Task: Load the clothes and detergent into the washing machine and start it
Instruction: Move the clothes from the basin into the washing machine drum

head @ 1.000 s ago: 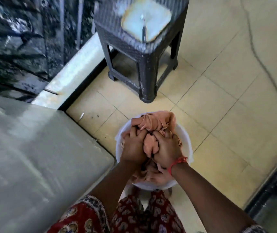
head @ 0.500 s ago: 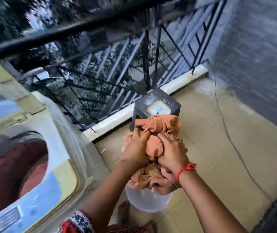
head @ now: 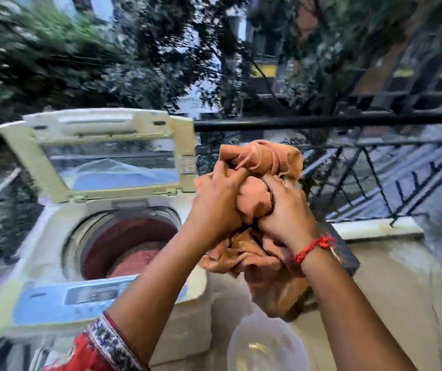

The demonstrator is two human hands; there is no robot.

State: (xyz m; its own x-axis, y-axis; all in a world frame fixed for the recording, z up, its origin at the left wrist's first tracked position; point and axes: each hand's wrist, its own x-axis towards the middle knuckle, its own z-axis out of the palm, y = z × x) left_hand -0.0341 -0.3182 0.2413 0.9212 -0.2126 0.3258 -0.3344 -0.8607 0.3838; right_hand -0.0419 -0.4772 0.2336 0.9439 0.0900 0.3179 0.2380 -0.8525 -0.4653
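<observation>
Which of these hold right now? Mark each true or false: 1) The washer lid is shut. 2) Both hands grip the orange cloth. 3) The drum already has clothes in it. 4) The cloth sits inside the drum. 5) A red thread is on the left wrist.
1) False. The lid stands open above the washer.
2) True. The left hand and the right hand both grip the orange cloth.
3) True. Reddish fabric lies in the drum.
4) False. The cloth is held in the air, to the right of the drum.
5) False. The red thread is on the right wrist.
</observation>
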